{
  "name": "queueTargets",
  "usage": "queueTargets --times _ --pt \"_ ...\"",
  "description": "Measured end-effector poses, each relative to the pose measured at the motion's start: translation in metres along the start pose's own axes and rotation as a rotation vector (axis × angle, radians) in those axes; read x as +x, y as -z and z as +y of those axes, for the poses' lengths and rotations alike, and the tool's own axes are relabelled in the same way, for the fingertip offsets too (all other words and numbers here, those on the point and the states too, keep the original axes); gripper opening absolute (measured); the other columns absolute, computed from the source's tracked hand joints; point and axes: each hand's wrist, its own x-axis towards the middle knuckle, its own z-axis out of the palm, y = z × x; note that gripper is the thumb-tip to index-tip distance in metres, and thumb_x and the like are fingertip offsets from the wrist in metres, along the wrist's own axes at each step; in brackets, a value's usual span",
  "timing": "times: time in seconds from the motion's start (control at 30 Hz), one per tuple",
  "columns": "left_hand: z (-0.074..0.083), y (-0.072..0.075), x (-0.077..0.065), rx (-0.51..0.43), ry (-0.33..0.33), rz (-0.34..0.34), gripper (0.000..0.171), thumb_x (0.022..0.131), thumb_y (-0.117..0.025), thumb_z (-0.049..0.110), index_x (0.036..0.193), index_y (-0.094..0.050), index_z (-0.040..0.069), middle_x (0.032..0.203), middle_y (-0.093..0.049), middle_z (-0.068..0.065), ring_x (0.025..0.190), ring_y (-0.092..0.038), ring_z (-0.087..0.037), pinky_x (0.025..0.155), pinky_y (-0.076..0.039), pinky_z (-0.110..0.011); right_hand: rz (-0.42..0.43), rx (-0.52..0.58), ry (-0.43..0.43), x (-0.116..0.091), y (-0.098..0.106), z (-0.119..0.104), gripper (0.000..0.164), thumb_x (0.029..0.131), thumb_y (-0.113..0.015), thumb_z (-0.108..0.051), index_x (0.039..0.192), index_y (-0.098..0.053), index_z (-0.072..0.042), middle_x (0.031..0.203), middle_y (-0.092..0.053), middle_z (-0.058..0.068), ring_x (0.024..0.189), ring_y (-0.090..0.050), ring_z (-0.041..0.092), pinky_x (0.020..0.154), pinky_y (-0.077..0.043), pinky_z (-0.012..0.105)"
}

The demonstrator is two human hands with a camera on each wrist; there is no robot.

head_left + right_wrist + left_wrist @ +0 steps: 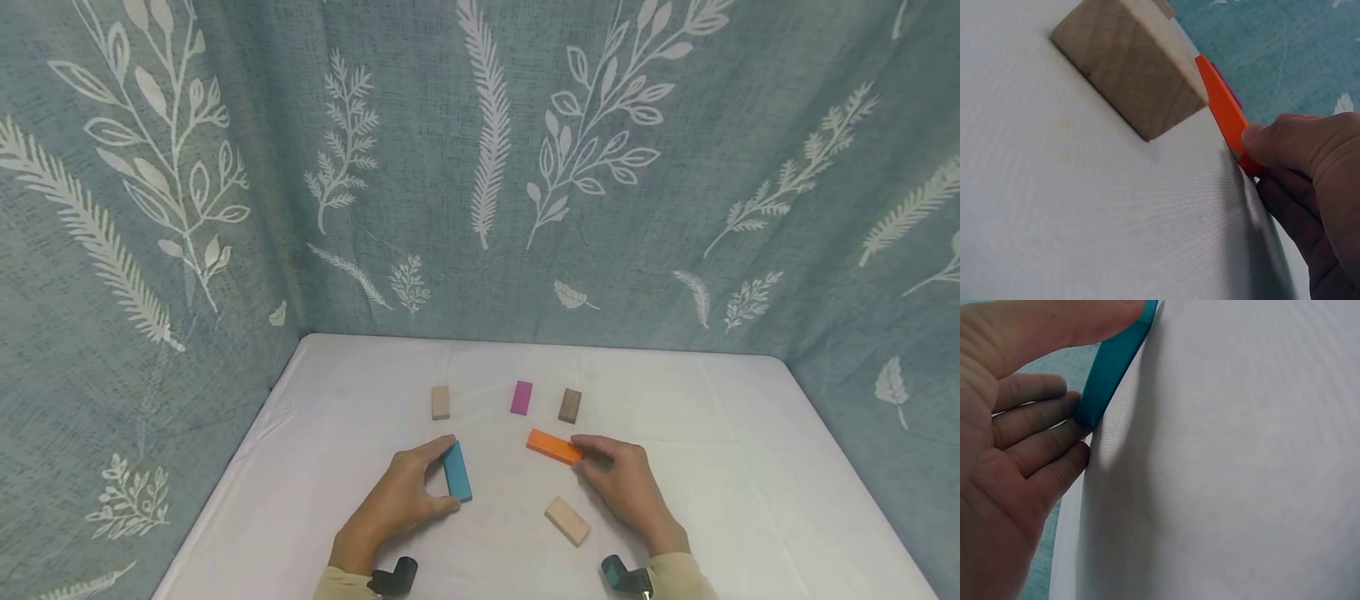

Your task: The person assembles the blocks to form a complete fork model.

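Observation:
A blue block (457,472) lies on the white cloth, pinched at its two ends between the thumb and fingers of my left hand (405,487). In the left wrist view the same blue block (1113,375) slants away under the thumb, with fingertips at its near end. To the right, my right hand (622,483) pinches the right end of an orange block (551,446). The right wrist view shows the thumb on the orange block (1225,112), the other fingers partly hidden behind. A plain wooden block (567,521) lies below the orange one, between the hands.
Farther back on the white-covered table (360,375) are a plain wooden block (440,402), a magenta block (521,397) and a grey-brown block (570,406). A teal leaf-patterned curtain (427,167) hangs behind and at both sides.

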Motion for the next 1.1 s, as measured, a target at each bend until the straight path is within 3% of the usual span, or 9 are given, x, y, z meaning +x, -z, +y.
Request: queueTargets --times 1.1 --pt "-0.0012 0.0010 0.0020 0.009 -0.022 0.038 0.090 0.073 -0.102 0.016 0.151 -0.062 0.000 0.156 -0.063 -0.021 0.147 -0.058 -0.045 0.123 -0.047 -0.058 0.019 0.001 -0.007 -0.0026 0.0030 -0.0004 0.038 0.093 -0.086 -0.008 0.130 -0.081 -0.017 0.131 -0.081 0.000 0.132 -0.073 0.028 0.116 -0.056 0.052"
